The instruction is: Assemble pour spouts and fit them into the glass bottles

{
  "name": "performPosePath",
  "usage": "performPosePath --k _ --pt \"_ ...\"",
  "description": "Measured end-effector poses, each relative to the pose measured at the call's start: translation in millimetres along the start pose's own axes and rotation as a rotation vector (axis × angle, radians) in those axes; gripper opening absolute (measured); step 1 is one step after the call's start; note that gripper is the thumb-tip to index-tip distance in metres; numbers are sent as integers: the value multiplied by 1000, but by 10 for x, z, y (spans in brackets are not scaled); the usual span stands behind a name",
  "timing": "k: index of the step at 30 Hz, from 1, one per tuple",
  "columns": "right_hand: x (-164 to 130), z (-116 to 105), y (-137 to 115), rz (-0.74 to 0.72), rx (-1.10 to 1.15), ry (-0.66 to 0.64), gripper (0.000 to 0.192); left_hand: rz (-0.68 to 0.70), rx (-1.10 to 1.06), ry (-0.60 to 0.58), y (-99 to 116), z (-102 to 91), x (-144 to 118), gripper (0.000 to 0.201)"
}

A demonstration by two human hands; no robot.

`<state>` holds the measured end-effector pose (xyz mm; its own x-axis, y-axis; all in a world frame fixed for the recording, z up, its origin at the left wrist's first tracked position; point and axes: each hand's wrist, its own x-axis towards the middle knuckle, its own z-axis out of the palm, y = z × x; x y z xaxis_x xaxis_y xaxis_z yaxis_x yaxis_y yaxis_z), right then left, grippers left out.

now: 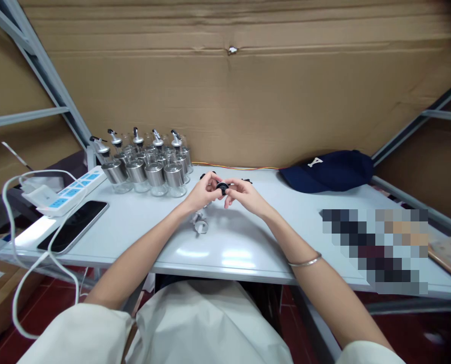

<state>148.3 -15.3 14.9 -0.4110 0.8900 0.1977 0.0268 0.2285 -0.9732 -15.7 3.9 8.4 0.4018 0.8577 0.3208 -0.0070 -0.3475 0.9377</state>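
My left hand (203,192) and my right hand (243,195) meet over the middle of the white table (134,227). Together they pinch a small black round cap (222,187) between the fingertips. A shiny metal pourer part (200,222) lies on the table just under my left wrist. Two more small black pieces (246,180) sit behind my hands. A silver bangle (305,262) is on my right forearm.
Several glass bottles with metal collars and pour spouts (149,164) stand in a cluster at the back left. A smartphone (74,226), a white power strip (76,189) and a white cable lie left. A navy cap (329,171) rests back right. Cardboard lines the wall behind.
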Motion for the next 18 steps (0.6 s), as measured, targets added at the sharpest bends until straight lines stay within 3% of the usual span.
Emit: performPosePath --k 18 --pt "-22 -11 -2 -36 -113 5 22 16 -24 -31 -20 8 -12 29"
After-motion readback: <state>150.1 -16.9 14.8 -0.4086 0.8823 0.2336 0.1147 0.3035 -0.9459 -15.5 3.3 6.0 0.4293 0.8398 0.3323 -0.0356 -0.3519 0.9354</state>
